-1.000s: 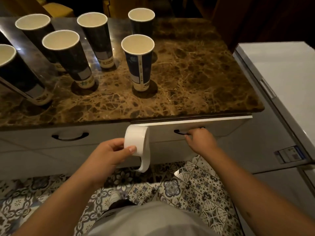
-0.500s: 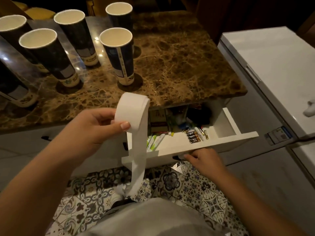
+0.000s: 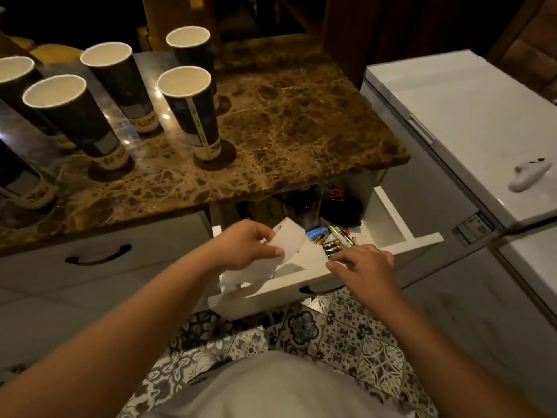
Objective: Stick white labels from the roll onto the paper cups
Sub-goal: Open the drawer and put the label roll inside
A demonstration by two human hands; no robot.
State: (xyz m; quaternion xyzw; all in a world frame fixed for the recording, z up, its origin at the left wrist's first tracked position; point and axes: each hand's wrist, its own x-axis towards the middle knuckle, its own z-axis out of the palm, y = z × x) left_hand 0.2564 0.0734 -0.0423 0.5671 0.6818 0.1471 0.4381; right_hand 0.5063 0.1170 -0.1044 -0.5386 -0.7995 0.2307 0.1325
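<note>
I see my left hand [image 3: 250, 248] gripping the label roll [image 3: 286, 241] over the open drawer [image 3: 401, 236], its loose strip hanging below; my right hand [image 3: 366, 265] hovers with relaxed fingers by the batteries [image 3: 331, 248]. Paper cups [image 3: 193, 113] stand on the table [image 3: 301, 122] beyond.

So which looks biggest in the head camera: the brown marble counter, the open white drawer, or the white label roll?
1. brown marble counter
2. open white drawer
3. white label roll, gripped in the left hand
</note>
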